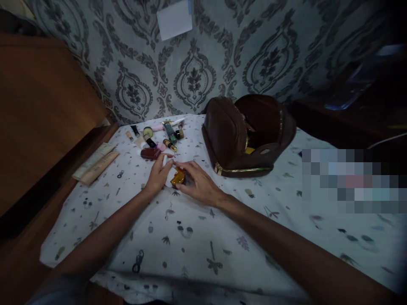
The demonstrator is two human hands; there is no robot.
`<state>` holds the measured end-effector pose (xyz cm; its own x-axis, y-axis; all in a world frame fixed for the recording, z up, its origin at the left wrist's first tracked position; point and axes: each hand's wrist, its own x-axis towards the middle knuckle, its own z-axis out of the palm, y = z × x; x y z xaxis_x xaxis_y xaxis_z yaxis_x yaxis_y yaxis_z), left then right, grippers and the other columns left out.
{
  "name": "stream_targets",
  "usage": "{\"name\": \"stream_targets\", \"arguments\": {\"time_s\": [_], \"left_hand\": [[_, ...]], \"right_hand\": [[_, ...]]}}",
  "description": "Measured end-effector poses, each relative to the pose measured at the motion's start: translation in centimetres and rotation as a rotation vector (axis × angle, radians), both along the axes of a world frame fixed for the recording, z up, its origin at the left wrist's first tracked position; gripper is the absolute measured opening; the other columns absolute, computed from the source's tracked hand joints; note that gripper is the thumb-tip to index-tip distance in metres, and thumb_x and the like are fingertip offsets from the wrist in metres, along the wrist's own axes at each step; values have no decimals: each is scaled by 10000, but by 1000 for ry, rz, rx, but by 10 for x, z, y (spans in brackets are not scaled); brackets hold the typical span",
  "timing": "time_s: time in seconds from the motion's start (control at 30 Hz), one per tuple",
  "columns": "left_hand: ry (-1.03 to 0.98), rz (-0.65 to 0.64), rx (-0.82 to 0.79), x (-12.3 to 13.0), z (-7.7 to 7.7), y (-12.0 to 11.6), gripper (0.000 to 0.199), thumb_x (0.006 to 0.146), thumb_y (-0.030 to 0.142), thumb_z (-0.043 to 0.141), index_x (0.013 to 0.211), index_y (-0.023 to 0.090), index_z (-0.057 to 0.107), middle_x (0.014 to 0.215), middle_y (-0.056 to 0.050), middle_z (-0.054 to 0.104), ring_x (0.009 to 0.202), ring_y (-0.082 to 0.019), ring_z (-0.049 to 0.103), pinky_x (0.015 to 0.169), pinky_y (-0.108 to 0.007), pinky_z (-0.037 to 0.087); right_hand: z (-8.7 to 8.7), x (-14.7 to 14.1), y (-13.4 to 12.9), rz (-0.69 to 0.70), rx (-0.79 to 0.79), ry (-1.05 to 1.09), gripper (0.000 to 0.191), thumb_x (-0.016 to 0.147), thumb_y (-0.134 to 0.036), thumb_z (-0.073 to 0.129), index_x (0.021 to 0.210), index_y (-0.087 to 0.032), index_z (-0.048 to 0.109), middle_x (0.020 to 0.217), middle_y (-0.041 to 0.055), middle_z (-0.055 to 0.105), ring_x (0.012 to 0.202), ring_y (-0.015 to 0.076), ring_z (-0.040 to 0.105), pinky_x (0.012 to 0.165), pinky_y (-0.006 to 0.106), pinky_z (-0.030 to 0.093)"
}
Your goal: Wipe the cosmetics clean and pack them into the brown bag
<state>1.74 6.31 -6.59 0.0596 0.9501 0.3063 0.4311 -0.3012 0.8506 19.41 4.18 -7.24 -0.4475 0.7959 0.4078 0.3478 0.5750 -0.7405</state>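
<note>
My left hand [156, 176] is closed around a small white container [170, 174], its thumb along the near side. My right hand [200, 182] curls its fingers and thumb around a shiny gold, rounded piece [178, 178]. The gold piece touches the white container, and I cannot tell whether the two are joined. Both hands are just above the patterned white sheet [190, 237]. Just beyond my left hand lies a dark red-brown case [150, 153]. Behind it several small cosmetics are grouped, among them a green-and-grey tube [169, 132] and a gold-capped bottle [169, 145].
A brown zip bag [222, 131] stands with its top open to the right of the cosmetics, something yellow inside. Two flat tubes [98, 167] lie at the sheet's left edge beside wooden furniture [41, 114]. Patterned wallpaper [193, 76] rises behind. A blurred-out patch covers the right side.
</note>
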Motion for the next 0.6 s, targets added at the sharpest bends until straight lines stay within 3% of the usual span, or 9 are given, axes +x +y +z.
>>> {"name": "stream_targets", "arguments": {"time_s": [0.13, 0.23, 0.47, 0.6], "left_hand": [[264, 47, 165, -3, -1, -3, 358, 991, 464, 353, 977, 191, 585, 923, -57, 600, 962, -219, 562, 920, -373, 433], [432, 92, 180, -3, -1, -5, 496, 1010, 485, 257, 942, 184, 645, 896, -77, 569, 981, -251, 543, 936, -428, 424], [259, 5, 198, 5, 4, -18, 397, 1009, 446, 330, 1211, 162, 520, 1066, -88, 629, 987, -209, 598, 905, -352, 464], [301, -140, 273, 11, 4, -27, 474, 982, 453, 412, 1364, 174, 394, 1299, -139, 546, 1213, -245, 525, 1032, -395, 412]], "right_hand": [[-3, 1, 2, 19, 44, -33, 498, 818, -289, 684, 1288, -193, 550, 1190, 110, 572, 1141, 257, 546, 989, 435, 463], [-6, 2, 4, 14, 53, -21, 485, 817, -295, 701, 1271, -198, 564, 1147, 99, 600, 1094, 252, 569, 948, 430, 479], [-8, -1, 5, -70, -35, 126, 451, 739, -275, 747, 1156, -163, 615, 1059, 81, 658, 948, 215, 609, 863, 372, 491], [-12, 0, 13, -85, -244, 379, 325, 740, -277, 685, 1037, -158, 626, 905, 32, 666, 831, 171, 615, 796, 321, 507]]}}
